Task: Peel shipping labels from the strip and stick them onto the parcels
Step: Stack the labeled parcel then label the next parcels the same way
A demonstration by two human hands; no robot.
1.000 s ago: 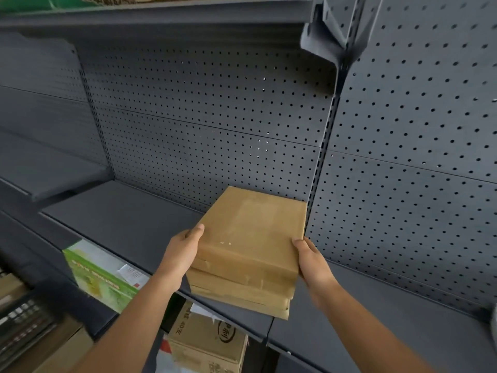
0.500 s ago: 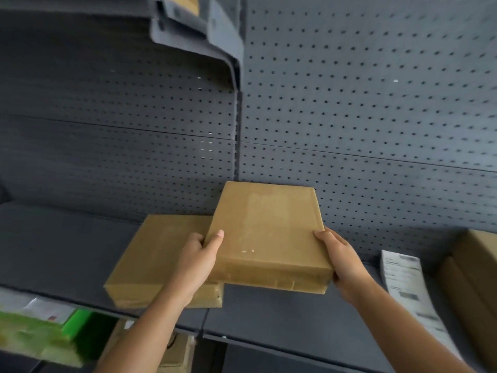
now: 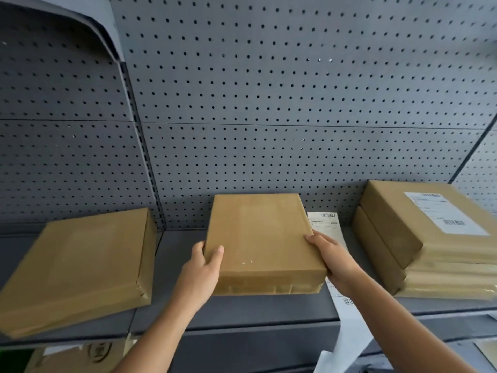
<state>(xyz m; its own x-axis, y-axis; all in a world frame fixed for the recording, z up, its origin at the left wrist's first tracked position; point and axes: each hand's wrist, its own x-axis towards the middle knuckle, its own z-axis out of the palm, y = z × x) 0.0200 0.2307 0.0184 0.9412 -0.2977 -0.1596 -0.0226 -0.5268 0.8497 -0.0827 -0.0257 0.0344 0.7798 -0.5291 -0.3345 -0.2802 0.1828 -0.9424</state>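
Note:
A plain brown parcel [image 3: 258, 238] rests on the grey shelf [image 3: 242, 310] in the middle, with no label on top. My left hand [image 3: 200, 273] grips its near left corner and my right hand [image 3: 330, 257] grips its near right edge. A white label strip [image 3: 347, 313] lies on the shelf just right of the parcel, partly under my right hand, and hangs over the shelf's front edge. Further right stands a stack of brown parcels [image 3: 398, 238]; the top one carries a white shipping label [image 3: 443, 215]. At left lies another unlabelled brown parcel [image 3: 80, 267].
A grey perforated back panel [image 3: 269, 103] rises behind the shelf, with an upright post [image 3: 139, 146] left of the middle. A shelf bracket [image 3: 105, 30] juts out at the top left. Cardboard boxes [image 3: 80, 356] show on the level below.
The parcel in my hands has moved right, away from the left parcel, and now sits on the shelf. The view has shifted right, so the labelled stack and label strip show fully.

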